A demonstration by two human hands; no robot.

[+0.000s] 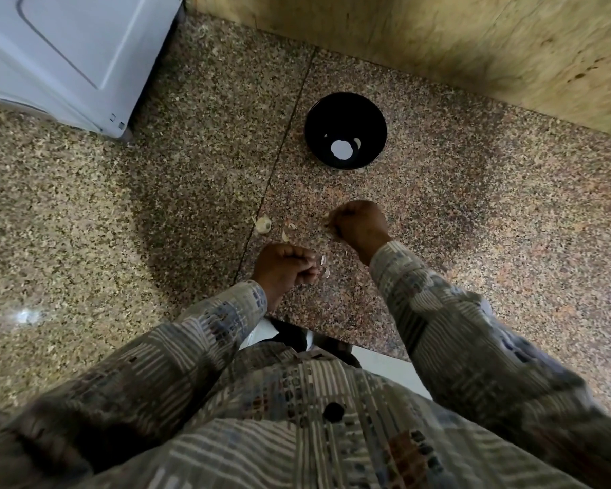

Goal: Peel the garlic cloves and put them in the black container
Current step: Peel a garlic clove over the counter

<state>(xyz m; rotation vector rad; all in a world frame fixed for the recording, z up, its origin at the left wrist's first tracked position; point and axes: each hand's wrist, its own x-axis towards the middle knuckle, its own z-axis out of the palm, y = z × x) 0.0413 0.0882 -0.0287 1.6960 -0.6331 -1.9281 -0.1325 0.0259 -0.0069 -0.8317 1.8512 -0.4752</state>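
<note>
On the granite counter [473,206], head view: the left hand [284,268] pinches a garlic clove [326,271] in curled fingertips; the right hand [358,222] curls round a pale scrap [327,216], clove or skin unclear. Well beyond stands the black bowl [374,118]. Squeezed hard, the slick clove could squirt off the counter's edge.

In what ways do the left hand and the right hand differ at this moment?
The right hand is closer to the black container than the left hand. The left hand pinches a pale garlic piece; what the right hand holds is unclear. Both have curled fingers.
</note>
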